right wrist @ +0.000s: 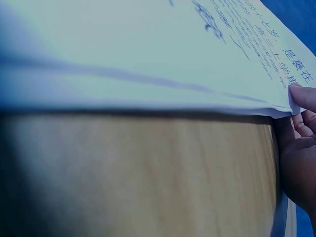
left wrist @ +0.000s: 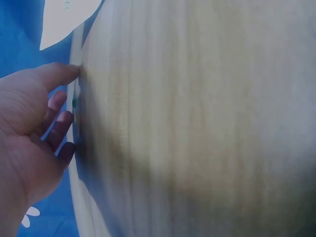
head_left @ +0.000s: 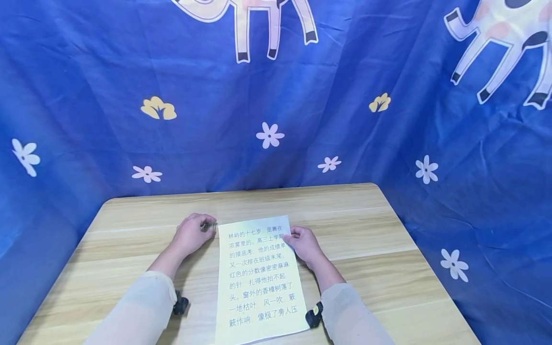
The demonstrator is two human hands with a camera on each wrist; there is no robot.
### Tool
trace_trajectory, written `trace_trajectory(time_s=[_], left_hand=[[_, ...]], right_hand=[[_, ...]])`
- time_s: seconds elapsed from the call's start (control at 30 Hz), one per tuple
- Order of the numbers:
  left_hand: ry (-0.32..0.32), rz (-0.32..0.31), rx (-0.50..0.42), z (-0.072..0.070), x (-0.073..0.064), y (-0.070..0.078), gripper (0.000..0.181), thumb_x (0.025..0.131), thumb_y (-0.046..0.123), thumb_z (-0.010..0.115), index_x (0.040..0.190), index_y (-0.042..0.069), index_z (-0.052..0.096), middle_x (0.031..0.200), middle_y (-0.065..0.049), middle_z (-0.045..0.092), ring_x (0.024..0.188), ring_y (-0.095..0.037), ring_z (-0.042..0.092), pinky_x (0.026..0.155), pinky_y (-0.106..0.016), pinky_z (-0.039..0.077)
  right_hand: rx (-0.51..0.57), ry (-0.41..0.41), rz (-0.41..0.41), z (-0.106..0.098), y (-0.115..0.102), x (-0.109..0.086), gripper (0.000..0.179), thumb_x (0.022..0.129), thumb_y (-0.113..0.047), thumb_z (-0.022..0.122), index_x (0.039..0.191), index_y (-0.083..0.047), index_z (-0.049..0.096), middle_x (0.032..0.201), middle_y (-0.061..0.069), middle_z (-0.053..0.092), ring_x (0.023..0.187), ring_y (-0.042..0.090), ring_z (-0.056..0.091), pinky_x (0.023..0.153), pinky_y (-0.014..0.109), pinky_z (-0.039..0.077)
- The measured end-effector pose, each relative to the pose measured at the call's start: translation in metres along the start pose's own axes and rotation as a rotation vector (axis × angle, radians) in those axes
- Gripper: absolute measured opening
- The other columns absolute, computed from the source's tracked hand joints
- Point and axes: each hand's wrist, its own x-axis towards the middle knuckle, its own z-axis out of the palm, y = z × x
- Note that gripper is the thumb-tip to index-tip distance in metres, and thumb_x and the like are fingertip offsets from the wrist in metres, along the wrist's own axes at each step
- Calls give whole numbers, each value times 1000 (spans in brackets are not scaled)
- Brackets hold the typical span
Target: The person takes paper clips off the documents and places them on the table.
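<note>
— Paper, a pale yellowish printed sheet (head_left: 258, 278) with large dark characters: where does it lie?
— Flat on the light wooden counter (head_left: 366, 225), lengthwise between the two forearms, its near end by the counter's front edge.

— What does the right hand (head_left: 304, 244) do?
— It pinches the sheet's far right edge, thumb on top. The right wrist view shows the thumb tip (right wrist: 303, 96) on the printed face and the other fingers curled under the edge, which stands slightly raised off the wood.

— And the left hand (head_left: 191, 234)?
— It rests on the counter just beside the sheet's far left corner, fingers curled inward around a small dark thing (head_left: 210, 226); I cannot tell what that thing is. In the left wrist view the fingers (left wrist: 59, 121) bend toward the wood.

— What surrounds the counter?
— A blue cloth backdrop (head_left: 129, 72) with white flowers, yellow leaves and cartoon animal legs hangs behind and to both sides. Both arms wear pale sleeves (head_left: 142, 306), and a small black device (head_left: 314, 314) sits at each wrist.
</note>
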Motion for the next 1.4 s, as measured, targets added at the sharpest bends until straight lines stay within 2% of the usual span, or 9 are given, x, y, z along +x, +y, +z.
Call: trace_trajectory(time_s=[0.27, 0.5, 0.73, 0.9, 1.07, 1.2, 1.4], left_hand=[[-25, -22, 1, 0, 2, -4, 35, 97, 18, 79, 130, 10, 75, 140, -26, 67, 132, -51, 61, 106, -73, 44], [-65, -44, -5, -3, 4, -10, 37, 98, 23, 79, 132, 8, 75, 140, -27, 67, 134, -51, 61, 114, -72, 43], [-89, -45, 14, -6, 3, -6, 37, 99, 24, 78, 133, 8, 76, 143, -28, 66, 138, -54, 57, 116, -73, 42], [-74, -39, 27, -6, 0, -4, 41, 100, 24, 78, 138, 11, 73, 145, -26, 66, 138, -53, 58, 110, -72, 42], [-38, -32, 41, -3, -2, -5, 59, 99, 31, 80, 151, 11, 62, 149, -25, 61, 133, -49, 61, 100, -63, 42], [-27, -50, 21, -5, -4, -3, 71, 99, 37, 79, 159, 9, 52, 156, -28, 51, 135, -50, 58, 106, -66, 41], [-2, -66, -20, -16, -10, 7, 63, 108, 38, 65, 161, 7, 48, 163, -33, 40, 145, -59, 42, 114, -77, 34]], right_hand=[[-11, 4, 7, 1, -3, -2, 23, 103, -16, 73, 121, -2, 75, 106, 12, 83, 82, 14, 77, 76, 26, 65], [-9, 4, 3, 2, -5, -4, 22, 103, -15, 73, 120, -1, 75, 106, 12, 83, 82, 13, 77, 76, 26, 65], [-10, -1, 7, 3, -5, -5, 23, 103, -15, 72, 121, -1, 74, 105, 11, 82, 82, 13, 77, 76, 26, 65], [-20, 5, 1, 3, -5, -5, 24, 103, -15, 73, 121, 0, 74, 106, 12, 82, 81, 14, 76, 76, 26, 65], [-19, 10, 6, 3, -5, -5, 23, 102, -15, 73, 121, -1, 75, 106, 12, 82, 81, 14, 76, 77, 27, 65], [-16, 9, 5, 3, -5, -5, 22, 103, -15, 73, 120, -1, 74, 105, 11, 82, 81, 14, 76, 76, 26, 65], [-7, 22, 22, 3, -4, -4, 23, 103, -16, 73, 121, -1, 74, 105, 11, 82, 81, 14, 77, 76, 26, 65]])
